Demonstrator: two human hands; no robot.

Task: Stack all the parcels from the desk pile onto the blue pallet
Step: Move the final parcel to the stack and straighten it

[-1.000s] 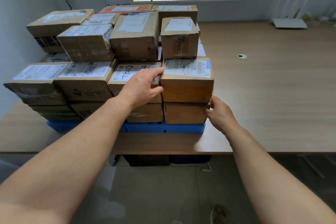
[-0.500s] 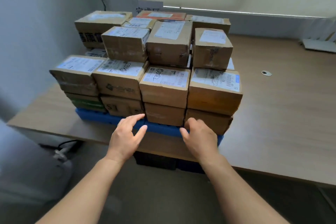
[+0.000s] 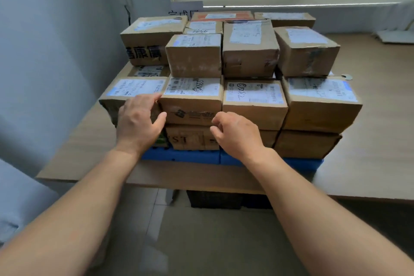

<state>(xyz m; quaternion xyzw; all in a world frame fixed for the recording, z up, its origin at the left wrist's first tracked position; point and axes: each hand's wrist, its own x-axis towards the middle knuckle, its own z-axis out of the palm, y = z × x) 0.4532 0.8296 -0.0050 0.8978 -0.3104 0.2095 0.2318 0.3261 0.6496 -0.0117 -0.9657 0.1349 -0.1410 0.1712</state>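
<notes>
Several brown cardboard parcels with white labels stand stacked in layers on a blue pallet (image 3: pixel 192 156) at the desk's near left end. My left hand (image 3: pixel 139 119) lies with spread fingers against the front of the second-layer left parcel (image 3: pixel 116 96), fingertips at the seam beside the neighbouring parcel (image 3: pixel 192 101). My right hand (image 3: pixel 235 134) hovers with loosely curled fingers just in front of that neighbouring parcel's lower edge and the "ST" parcel (image 3: pixel 190 139), holding nothing. The pallet's back is hidden by the stack.
The wooden desk (image 3: pixel 369 152) stretches right, with a small round white disc (image 3: pixel 346 77) behind the stack. A white flat device (image 3: pixel 396 39) lies at the far right. A wall closes the left side. Dark crates (image 3: pixel 215 199) sit under the desk.
Both hands rose from the pallet's front edge to the second-layer parcels; the left one now touches the left parcel. The view shifted left and closer.
</notes>
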